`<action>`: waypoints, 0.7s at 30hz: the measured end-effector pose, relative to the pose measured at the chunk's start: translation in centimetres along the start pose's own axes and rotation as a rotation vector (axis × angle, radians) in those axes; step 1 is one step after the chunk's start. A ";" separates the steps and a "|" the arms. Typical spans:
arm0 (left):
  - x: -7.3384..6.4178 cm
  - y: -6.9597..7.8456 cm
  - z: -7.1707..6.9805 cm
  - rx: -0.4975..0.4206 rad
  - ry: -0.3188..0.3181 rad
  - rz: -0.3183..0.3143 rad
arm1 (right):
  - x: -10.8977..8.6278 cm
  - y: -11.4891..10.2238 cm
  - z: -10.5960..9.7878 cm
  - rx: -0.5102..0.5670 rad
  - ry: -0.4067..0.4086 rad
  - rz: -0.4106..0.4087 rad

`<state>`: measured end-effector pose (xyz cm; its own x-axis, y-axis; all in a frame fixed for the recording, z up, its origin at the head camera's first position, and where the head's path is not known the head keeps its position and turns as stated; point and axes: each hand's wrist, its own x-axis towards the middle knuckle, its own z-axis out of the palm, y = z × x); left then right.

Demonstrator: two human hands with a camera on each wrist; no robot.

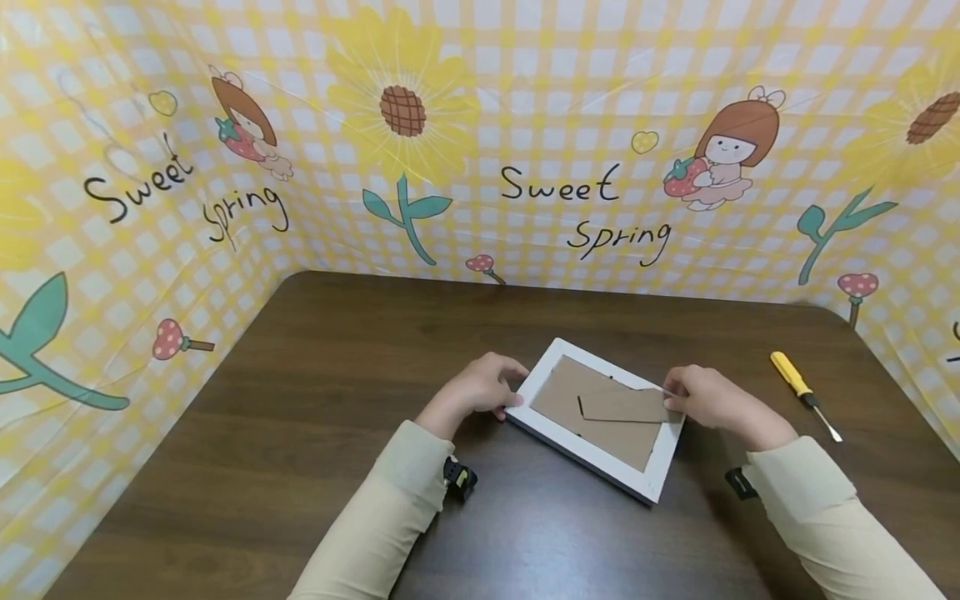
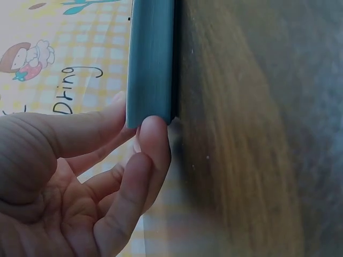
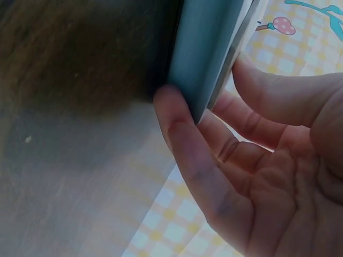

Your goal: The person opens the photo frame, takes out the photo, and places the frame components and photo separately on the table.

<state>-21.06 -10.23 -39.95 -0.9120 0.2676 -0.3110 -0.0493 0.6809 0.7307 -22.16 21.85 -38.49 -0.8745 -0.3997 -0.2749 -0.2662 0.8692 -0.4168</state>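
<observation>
A white picture frame (image 1: 585, 444) lies with its back facing up, turned at an angle to the table. Its brown backing board (image 1: 568, 379) carries a flat stand leg (image 1: 622, 407) that reaches toward the right side. My left hand (image 1: 483, 385) holds the left corner, thumb on the upper face and fingertips at the lower edge of the frame's side (image 2: 151, 59). At the opposite end, my right hand (image 1: 708, 398) grips the right edge where the stand leg overlaps the border. In the right wrist view its thumb (image 3: 257, 88) presses the upper side, with a fingertip underneath.
To the right on the dark wooden table (image 1: 315, 467) lies a screwdriver (image 1: 795, 379) with a yellow and black handle, its tip pointing toward the near right. A yellow checked cloth (image 1: 465, 150) with printed flowers hangs behind the table and along its sides.
</observation>
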 end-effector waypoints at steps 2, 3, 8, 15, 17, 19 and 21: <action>0.1 0.1 -0.1 0.008 0.011 0.001 | -0.1 -0.1 0.0 -0.006 -0.001 0.000; 0.1 0.1 -0.2 0.013 0.017 0.000 | -0.2 -0.2 0.0 -0.008 -0.002 0.002; 0.3 0.0 -0.3 0.034 0.033 -0.017 | -0.5 -0.4 0.4 -0.021 0.011 -0.006; 0.5 0.0 -0.4 0.044 0.052 -0.024 | -1.1 -0.6 1.1 -0.038 0.039 -0.034; 0.6 0.0 -0.5 0.046 0.063 -0.030 | -1.3 -0.7 1.2 -0.036 0.036 -0.027; 0.7 0.0 -0.6 0.045 0.073 -0.039 | -1.4 -0.9 1.2 -0.039 0.035 -0.026; 0.8 0.0 -0.7 0.050 0.085 -0.044 | -1.5 -1.1 1.3 -0.048 0.041 -0.032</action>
<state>-22.11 -10.49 -39.78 -0.9406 0.1796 -0.2881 -0.0718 0.7242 0.6858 -20.00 21.17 -38.73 -0.8808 -0.4161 -0.2260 -0.3127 0.8695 -0.3823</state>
